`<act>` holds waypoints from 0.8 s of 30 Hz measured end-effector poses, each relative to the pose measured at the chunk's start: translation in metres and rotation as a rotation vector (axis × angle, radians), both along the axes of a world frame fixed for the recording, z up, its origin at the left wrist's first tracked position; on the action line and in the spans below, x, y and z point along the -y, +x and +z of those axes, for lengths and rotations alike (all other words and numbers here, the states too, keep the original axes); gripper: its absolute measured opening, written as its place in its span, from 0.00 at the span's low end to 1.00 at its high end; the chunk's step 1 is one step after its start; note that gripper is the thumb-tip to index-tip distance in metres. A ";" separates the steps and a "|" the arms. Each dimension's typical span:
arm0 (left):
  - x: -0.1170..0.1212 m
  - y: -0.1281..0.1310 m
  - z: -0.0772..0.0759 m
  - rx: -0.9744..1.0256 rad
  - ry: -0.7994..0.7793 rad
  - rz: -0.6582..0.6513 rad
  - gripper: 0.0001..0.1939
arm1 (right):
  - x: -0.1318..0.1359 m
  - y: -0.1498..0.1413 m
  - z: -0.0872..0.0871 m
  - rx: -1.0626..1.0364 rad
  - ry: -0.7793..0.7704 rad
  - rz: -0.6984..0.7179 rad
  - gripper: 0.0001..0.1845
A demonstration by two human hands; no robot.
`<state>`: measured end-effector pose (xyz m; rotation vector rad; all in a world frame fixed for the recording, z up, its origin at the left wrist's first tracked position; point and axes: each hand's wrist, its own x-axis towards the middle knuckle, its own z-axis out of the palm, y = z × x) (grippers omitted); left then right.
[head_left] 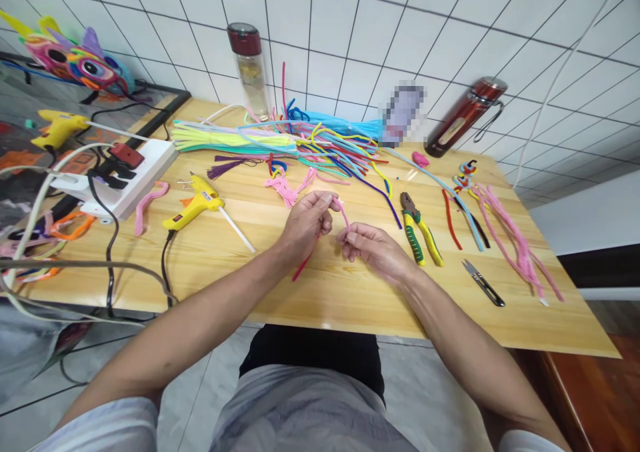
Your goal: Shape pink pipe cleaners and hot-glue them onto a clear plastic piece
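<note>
Both hands are over the middle of the wooden table (pixel 280 299). A pink pipe cleaner (pixel 344 213) bends in a short arc between them. My left hand (pixel 307 222) is closed and pinches its upper end between thumb and finger. From under that hand a darker red-pink strand (pixel 303 267) hangs down to the left. My right hand (pixel 373 247) is closed on the lower end of the pink pipe cleaner. Just beyond my left hand lies a looped bundle of pink pipe cleaners (pixel 285 189). The fingertips hide parts of the held piece.
A yellow glue gun (pixel 197 205) and a power strip (pixel 145 172) with cords lie left. Pliers (pixel 417 229), thread snips (pixel 483 282) and pink strands (pixel 517 245) lie right. Behind are a pipe cleaner pile (pixel 240 139), a glass bottle (pixel 250 72) and a red flask (pixel 463 119).
</note>
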<state>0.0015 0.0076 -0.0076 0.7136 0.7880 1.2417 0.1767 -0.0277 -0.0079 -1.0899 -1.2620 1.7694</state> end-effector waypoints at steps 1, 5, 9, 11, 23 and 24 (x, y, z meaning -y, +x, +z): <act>0.000 0.000 0.000 0.008 0.003 -0.002 0.09 | 0.000 0.000 -0.001 0.007 0.007 0.003 0.19; 0.000 -0.002 -0.001 0.055 -0.009 -0.035 0.10 | -0.001 0.002 -0.001 0.093 0.069 0.005 0.19; 0.001 -0.005 0.000 0.048 -0.028 -0.082 0.11 | -0.003 0.004 0.000 0.214 0.116 0.030 0.19; 0.001 -0.006 0.001 0.014 -0.002 -0.094 0.11 | -0.003 0.005 0.001 0.280 0.119 0.052 0.20; 0.000 -0.006 -0.009 -0.204 0.154 -0.070 0.19 | -0.012 0.026 0.009 0.318 0.119 0.098 0.21; 0.000 -0.006 -0.008 -0.195 0.133 -0.082 0.20 | -0.012 0.026 0.008 0.310 0.141 0.074 0.20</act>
